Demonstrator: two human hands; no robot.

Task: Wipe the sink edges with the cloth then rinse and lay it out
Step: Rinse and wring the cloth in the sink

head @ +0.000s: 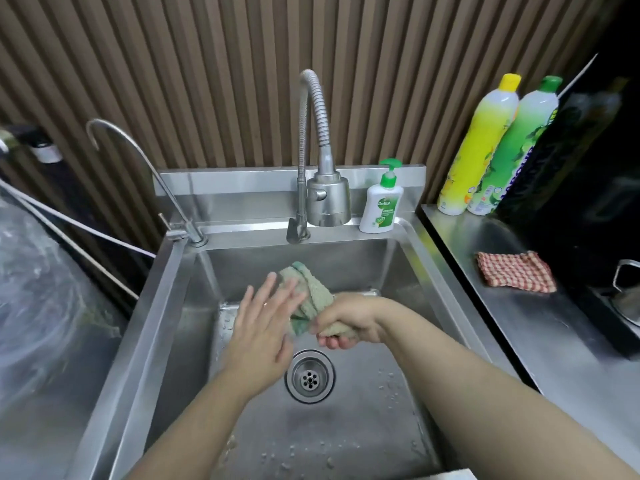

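Only the head view is given, and much of it is soft: the left hand (263,327) is smeared by motion blur, its fingers spread wide and gripping nothing, so whether its fingertips touch the cloth (308,299) or hover just in front of it cannot be told. The right hand (346,323) is sharper, curled into a fist and clamped on the lower end of the greenish-beige cloth, with the bunched end hidden inside the fingers and only a darker green fold showing at the palm. From that fist the cloth rises up and to the left, its free end standing above the spread left hand, all of it held over the basin of the steel sink (408,237) and above the round drain (310,375), which lies just below and between the two hands. Both forearms run out of the bottom edge of the picture. Behind, the coiled spring faucet (318,133) hangs with its head over the back ledge; no water stream can be made out. A white Dettol pump bottle (381,209) stands on that ledge. On the table to the right lies a red checked cloth (516,271), with a yellow bottle (478,150) and a green bottle (516,150) behind it, labels too blurred to read. The dark far-right side is indistinct.
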